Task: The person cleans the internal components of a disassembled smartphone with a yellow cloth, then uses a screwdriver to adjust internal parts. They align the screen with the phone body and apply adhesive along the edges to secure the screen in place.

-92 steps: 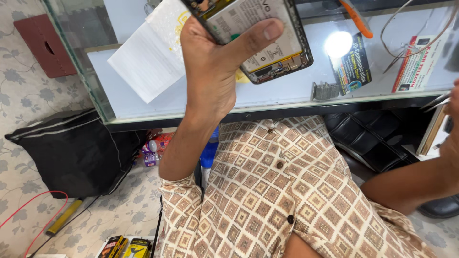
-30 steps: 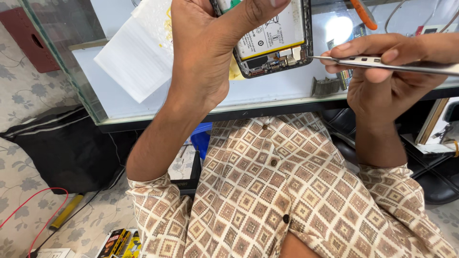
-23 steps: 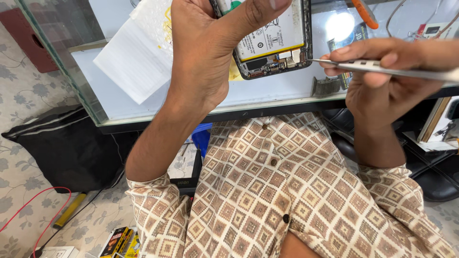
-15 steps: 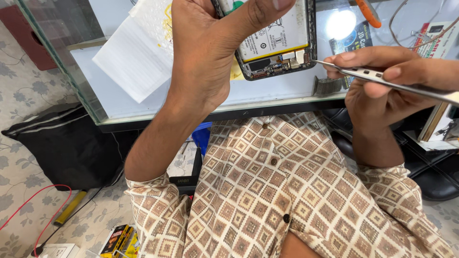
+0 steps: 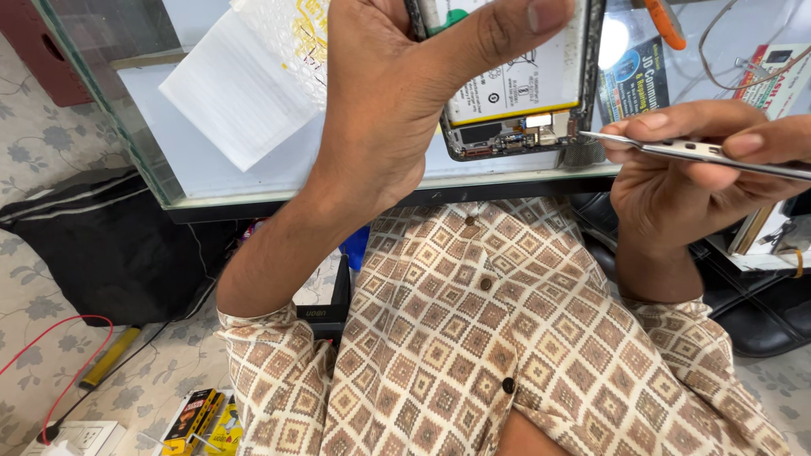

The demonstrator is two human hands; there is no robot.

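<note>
Head view: opened phone [image 5: 515,93], back off, battery and board exposed.

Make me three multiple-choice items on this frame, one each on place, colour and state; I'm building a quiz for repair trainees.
1. Where is the tip of the tweezers?
A. at the lower right corner of the opened phone
B. on the floor
C. on the white paper

2. What colour is the cable on the floor?
A. green
B. red
C. blue

3. How is the phone?
A. back cover off, insides exposed
B. closed
C. boxed

Answers: 1 A, the right hand aims the tip there; 2 B, it loops red; 3 A, the left hand shows battery and board.
</note>
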